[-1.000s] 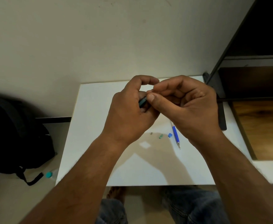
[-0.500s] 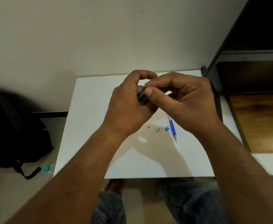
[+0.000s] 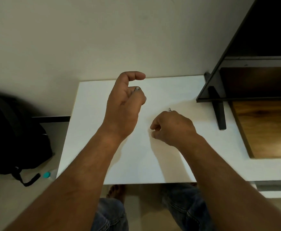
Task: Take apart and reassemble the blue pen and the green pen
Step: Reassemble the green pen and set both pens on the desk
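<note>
We judge reassembly in hand: left hand (image 3: 124,104) grips a pen part (image 3: 137,88), right hand (image 3: 173,127) curls round a thin-tipped piece (image 3: 169,109); next, align them.

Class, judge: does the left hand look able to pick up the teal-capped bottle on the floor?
Probably not: the left hand grips a grey-ended pen part above the table, and the bottle lies on the floor beyond its left edge.
</note>
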